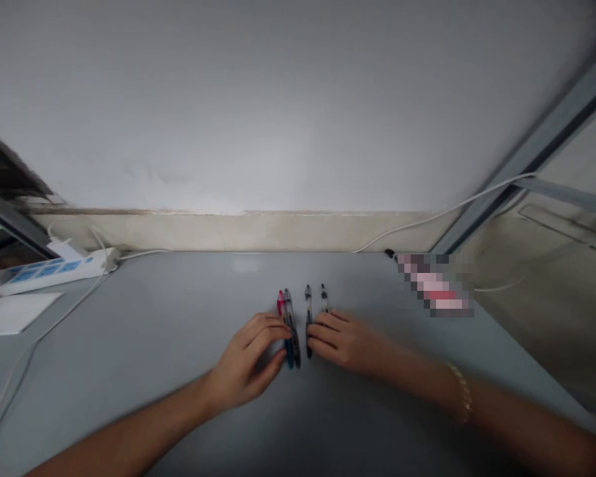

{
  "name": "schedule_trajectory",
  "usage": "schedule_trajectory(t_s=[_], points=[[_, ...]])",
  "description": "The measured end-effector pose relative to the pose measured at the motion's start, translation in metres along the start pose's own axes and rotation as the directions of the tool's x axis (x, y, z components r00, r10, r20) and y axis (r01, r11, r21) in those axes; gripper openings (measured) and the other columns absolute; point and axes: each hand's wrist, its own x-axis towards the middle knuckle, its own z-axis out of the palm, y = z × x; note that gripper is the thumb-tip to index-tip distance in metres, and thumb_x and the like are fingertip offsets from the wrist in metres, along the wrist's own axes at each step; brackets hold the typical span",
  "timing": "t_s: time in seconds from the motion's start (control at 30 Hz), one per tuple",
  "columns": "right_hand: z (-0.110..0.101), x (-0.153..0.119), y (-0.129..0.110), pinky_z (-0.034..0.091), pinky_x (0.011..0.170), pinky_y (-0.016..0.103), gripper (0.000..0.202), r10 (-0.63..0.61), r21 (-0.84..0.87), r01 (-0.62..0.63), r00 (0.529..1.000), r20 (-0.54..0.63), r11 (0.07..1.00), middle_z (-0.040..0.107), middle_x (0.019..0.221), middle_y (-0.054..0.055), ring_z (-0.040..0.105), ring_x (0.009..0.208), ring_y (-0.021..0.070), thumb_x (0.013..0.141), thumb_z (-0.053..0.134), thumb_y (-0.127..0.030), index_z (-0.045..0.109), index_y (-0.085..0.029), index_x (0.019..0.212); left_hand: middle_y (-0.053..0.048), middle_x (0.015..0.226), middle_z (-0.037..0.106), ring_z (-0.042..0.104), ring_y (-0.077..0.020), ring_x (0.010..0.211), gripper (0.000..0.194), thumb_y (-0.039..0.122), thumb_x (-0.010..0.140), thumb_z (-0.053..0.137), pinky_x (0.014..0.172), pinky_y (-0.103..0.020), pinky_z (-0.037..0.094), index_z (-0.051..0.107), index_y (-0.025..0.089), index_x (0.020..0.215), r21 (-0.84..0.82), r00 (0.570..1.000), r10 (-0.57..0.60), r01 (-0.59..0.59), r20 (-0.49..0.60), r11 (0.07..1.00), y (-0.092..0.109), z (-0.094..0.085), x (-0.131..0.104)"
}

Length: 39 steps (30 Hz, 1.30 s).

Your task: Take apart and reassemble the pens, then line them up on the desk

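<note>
Four pens in effect form two pairs on the grey table. On the left, a pen with a pink clip and blue lower barrel (pixel 290 354) lies against a clear-and-black pen (pixel 297 354). My left hand (pixel 251 358) has its fingertips at their left side, thumb and fingers apart. A short gap to the right lies another clear pen with a dark grip (pixel 308 301); my right hand (pixel 345 341) has its bent fingers closed against it. The upper end of one more clear pen (pixel 324 295) shows beyond that hand, which hides its lower part.
A white power strip with blue sockets (pixel 59 270) stands at the back left, its cable (pixel 54 331) trailing along the left side. Near it lies a white flat item (pixel 20 315). A pixelated pinkish object (pixel 432 285) sits at the right edge. A wall (pixel 278 132) rises behind.
</note>
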Motion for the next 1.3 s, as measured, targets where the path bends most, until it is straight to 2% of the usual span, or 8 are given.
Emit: schedule_trajectory(t_s=[0.27,0.47,0.63,0.8,0.87,1.0,1.17,1.3], points=[[-0.01,0.012,-0.003,0.059,0.073,0.035,0.005,-0.092,-0.088,0.101,0.991,0.093,0.991,0.071,0.089,0.0,0.071,0.082,0.0177,0.097,0.067,-0.018,0.068,-0.016,0.092,-0.012,0.109,0.065,0.06,-0.0237,0.106,0.035,0.001,0.089,0.057,0.093,-0.04,0.05,0.057,0.016,0.12,-0.03,1.0,-0.005,0.005,0.0,1.0,0.002,0.0,0.001],[-0.018,0.015,0.003,0.055,0.066,0.031,0.014,-0.108,0.008,0.108,0.993,-0.054,0.994,0.068,0.077,-0.003,0.067,0.071,0.0157,0.097,0.062,-0.012,0.066,-0.016,0.084,-0.01,0.106,0.066,0.061,-0.0221,0.101,0.032,0.0,0.089,0.056,0.091,-0.038,0.05,0.058,0.017,0.116,-0.062,0.997,-0.032,0.027,-0.077,0.998,0.005,-0.002,0.001],[-0.055,-0.012,-0.001,0.052,0.063,0.034,0.015,0.196,0.266,-0.117,0.935,-0.297,0.957,0.067,0.074,0.003,0.061,0.068,0.0198,0.091,0.056,-0.008,0.057,-0.022,0.095,-0.008,0.108,0.063,0.06,-0.0201,0.1,0.034,0.002,0.091,0.054,0.088,-0.035,0.049,0.056,0.022,0.119,-0.133,0.976,-0.171,0.154,-0.132,0.979,0.013,-0.002,-0.004],[-0.074,-0.044,-0.037,0.053,0.054,0.028,0.025,0.651,0.656,-0.376,0.721,-0.236,0.655,0.055,0.078,0.0,0.062,0.064,0.0173,0.092,0.041,-0.004,0.04,-0.026,0.102,-0.007,0.113,0.056,0.059,-0.0176,0.09,0.062,0.008,0.088,0.059,0.075,-0.03,0.052,0.035,0.031,0.141,-0.391,0.892,-0.451,0.429,0.038,0.815,0.036,0.003,-0.006],[-0.071,-0.049,-0.05,0.049,0.049,0.022,0.018,0.784,0.891,-0.341,0.62,-0.028,0.3,0.057,0.082,-0.001,0.062,0.063,0.0144,0.096,0.048,-0.011,0.045,-0.029,0.095,-0.008,0.123,0.054,0.058,-0.0139,0.082,0.07,0.01,0.086,0.065,0.071,-0.027,0.052,0.032,0.034,0.142,-0.466,0.837,-0.519,0.535,0.176,0.705,0.046,0.004,-0.006],[-0.059,-0.048,-0.063,0.052,0.06,0.024,0.014,0.758,0.942,-0.323,0.589,0.279,-0.095,0.063,0.084,-0.003,0.066,0.07,0.0139,0.097,0.059,-0.022,0.05,-0.028,0.089,0.002,0.083,0.057,0.052,-0.0085,0.06,0.023,0.029,0.095,0.061,0.055,-0.019,0.045,0.051,0.025,0.116,-0.626,0.739,-0.594,0.634,0.317,0.454,0.056,0.006,-0.012],[-0.041,-0.045,-0.065,0.053,0.072,0.028,0.015,0.673,0.864,-0.441,0.566,0.477,-0.242,0.07,0.086,-0.002,0.071,0.08,0.0168,0.097,0.06,-0.028,0.057,-0.03,0.111,0.003,0.07,0.057,0.053,-0.0079,0.058,0.027,0.047,0.096,0.06,0.055,-0.018,0.045,0.053,0.021,0.096,-0.709,0.719,-0.638,0.6,0.275,0.37,0.053,0.011,-0.028],[-0.034,-0.047,-0.06,0.055,0.064,0.028,0.033,0.601,0.817,-0.557,0.605,0.522,-0.149,0.075,0.086,0.001,0.072,0.074,0.0177,0.103,0.047,-0.047,0.06,-0.031,0.129,0.001,0.074,0.061,0.057,-0.0089,0.061,0.024,0.043,0.097,0.061,0.057,-0.019,0.047,0.051,0.021,0.096,-0.782,0.717,-0.65,0.547,0.253,0.3,0.05,0.015,-0.035]])
